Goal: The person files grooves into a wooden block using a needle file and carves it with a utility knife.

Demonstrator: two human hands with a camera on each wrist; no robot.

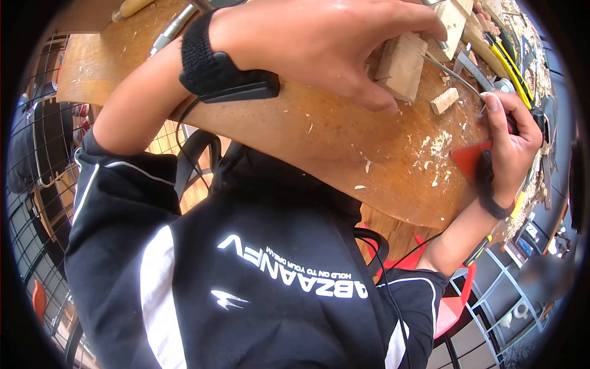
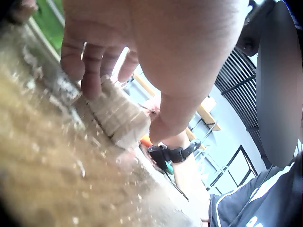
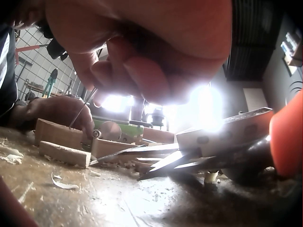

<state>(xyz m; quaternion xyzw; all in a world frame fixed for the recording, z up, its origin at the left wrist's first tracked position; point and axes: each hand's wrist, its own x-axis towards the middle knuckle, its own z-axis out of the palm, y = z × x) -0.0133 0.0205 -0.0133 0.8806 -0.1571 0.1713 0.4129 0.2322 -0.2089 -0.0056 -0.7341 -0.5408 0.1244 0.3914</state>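
My left hand (image 1: 326, 49) reaches across the workbench and grips a pale wooden block (image 1: 402, 67) between thumb and fingers. In the left wrist view the block (image 2: 120, 116) lies under the palm, close to the bench surface. My right hand (image 1: 516, 135), at the right, holds a carving tool with a thin metal shaft (image 1: 455, 75); its handle is mostly hidden in the fist. The shaft slants to the block, and in the right wrist view its tip (image 3: 72, 125) overlaps the block's top edge.
A small wood offcut (image 1: 444, 101) lies between the hands, with shavings (image 1: 436, 144) nearer the bench edge. An orange flat piece (image 1: 468, 158) sits by the right wrist. Yellow-handled tools (image 1: 513, 67) and wood pieces crowd the far right. The bench (image 1: 270, 126) has a curved front edge.
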